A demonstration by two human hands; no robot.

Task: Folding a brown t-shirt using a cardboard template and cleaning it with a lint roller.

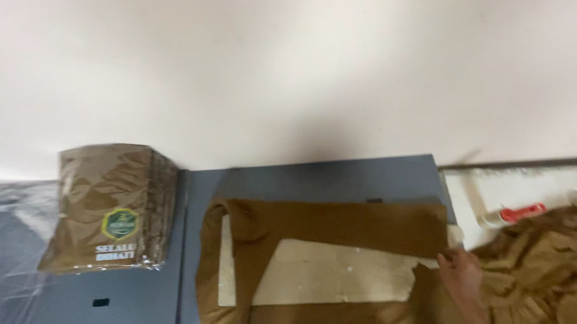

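Right hand (460, 273) pinched the brown cloth (334, 230), already part-folded over the pale board (330, 277) on the grey table (316, 177); near edge unfolded. Left hand out of view.

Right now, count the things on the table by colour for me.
Brown: 3 - bagged garment stack, garment on the board, loose pile
Cream: 1 - folding board
Red and white: 1 - small tool
Total: 5
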